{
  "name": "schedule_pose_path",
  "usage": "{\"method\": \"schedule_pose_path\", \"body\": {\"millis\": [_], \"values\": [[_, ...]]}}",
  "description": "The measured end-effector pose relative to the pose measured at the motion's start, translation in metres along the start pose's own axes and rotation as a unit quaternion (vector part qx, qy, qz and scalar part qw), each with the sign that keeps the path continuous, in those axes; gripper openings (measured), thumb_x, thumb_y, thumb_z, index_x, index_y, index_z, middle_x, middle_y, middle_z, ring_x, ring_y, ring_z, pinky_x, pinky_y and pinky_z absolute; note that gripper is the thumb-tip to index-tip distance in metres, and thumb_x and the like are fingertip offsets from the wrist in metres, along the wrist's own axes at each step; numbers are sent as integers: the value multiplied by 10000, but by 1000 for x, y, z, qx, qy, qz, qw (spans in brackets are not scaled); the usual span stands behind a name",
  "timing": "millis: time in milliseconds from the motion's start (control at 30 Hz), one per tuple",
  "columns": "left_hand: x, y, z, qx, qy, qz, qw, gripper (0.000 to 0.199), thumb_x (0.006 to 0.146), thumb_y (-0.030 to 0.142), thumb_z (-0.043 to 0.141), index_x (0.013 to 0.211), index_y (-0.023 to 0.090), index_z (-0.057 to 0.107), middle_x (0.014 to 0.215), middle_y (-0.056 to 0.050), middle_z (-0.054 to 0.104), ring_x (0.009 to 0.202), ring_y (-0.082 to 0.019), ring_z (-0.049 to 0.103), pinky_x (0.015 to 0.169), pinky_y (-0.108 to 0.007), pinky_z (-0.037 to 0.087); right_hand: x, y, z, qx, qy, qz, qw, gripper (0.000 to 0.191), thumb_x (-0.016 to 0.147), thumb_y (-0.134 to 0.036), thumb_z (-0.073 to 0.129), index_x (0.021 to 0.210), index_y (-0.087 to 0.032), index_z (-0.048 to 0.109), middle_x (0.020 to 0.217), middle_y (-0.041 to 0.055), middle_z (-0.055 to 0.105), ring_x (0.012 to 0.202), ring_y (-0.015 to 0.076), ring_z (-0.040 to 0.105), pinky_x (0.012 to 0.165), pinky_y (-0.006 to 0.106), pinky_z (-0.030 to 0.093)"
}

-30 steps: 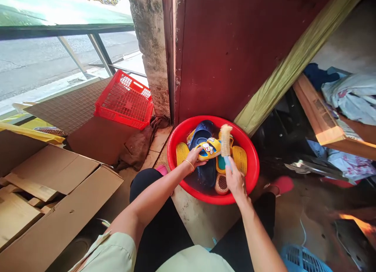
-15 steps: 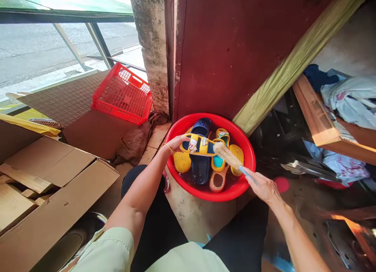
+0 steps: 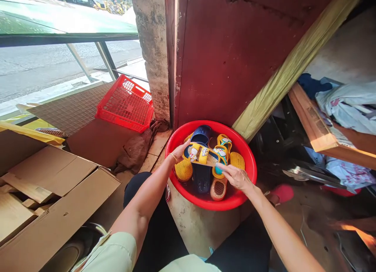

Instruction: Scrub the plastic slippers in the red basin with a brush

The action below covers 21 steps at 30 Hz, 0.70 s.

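My left hand grips one end of a yellow and navy sandal with cartoon figures on its straps, held over the basin. In my right hand is the handle of a scrubbing brush, its pale bristles pushed in under the sandal's straps. Beneath them a red basin holds several shoes in dark water. Among these are a navy slipper, a yellow and teal sandal, a yellow sole and a tan shoe with a dark heel patch.
A red plastic crate leans left of the pillar. Cardboard boxes stand at my left. Behind the basin is a dark red door panel. Wooden shelving with bags and cloth is at right.
The brush has slid left, from the sandal's right end in under its straps, and my right hand has come closer to the sandal. The camera view has tilted up slightly.
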State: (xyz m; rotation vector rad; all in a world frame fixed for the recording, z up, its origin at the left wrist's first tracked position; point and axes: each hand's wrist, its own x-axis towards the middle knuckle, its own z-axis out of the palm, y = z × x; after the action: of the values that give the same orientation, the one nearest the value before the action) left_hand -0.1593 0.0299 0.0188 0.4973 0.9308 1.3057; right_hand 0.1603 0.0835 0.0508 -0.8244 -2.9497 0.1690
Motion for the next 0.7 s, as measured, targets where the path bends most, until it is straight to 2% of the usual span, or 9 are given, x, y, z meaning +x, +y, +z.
{"method": "schedule_pose_path", "body": {"millis": [100,233,300,400,500,600,700], "values": [[-2,2,-1,8,-15,9,1000,520,852,526,727,1194,134,710,1058,-134,770,834,-215,739,717,-298,598,-20,25,-1,-16,-12,4,1000,477,1041,-295,388,1502,-334,504,989,54,717,917,175,671,756,246,524],[0,-2,1,28,3,33,999,535,781,532,793,1142,140,745,1103,-130,765,823,-209,730,713,-290,583,-63,67,-16,-84,-27,42,995,493,1033,-279,381,1502,-380,491,922,39,693,873,178,655,704,248,520],[3,-7,5,38,-7,28,999,547,748,559,808,1106,149,758,1075,-119,770,809,-204,724,710,-289,576,-69,64,-18,-105,-17,54,993,498,1022,-265,396,1493,-386,504,930,42,695,895,182,653,695,242,512],[10,-14,14,54,-15,31,998,551,702,592,821,1028,152,771,990,-100,776,769,-195,714,694,-287,566,-48,30,-7,-96,-1,38,995,507,1018,-251,412,1495,-397,499,999,48,708,934,178,656,717,231,502],[16,-14,17,72,33,69,995,523,664,582,841,959,155,775,932,-81,773,739,-184,700,668,-273,551,-23,1,8,-71,30,38,996,481,1034,-269,401,1490,-374,514,1015,52,717,923,174,666,708,226,497],[21,-7,13,75,95,97,988,462,650,539,861,889,156,768,868,-68,765,707,-172,684,648,-260,537,-36,12,8,-66,42,44,996,466,1036,-266,397,1469,-355,544,1005,47,728,897,165,676,733,229,506],[28,1,9,28,138,103,985,456,681,559,839,861,150,745,806,-71,750,660,-170,670,625,-271,543,-80,48,-10,-89,46,99,990,458,1028,-307,401,1454,-361,560,959,32,733,848,174,690,678,239,515]]}}
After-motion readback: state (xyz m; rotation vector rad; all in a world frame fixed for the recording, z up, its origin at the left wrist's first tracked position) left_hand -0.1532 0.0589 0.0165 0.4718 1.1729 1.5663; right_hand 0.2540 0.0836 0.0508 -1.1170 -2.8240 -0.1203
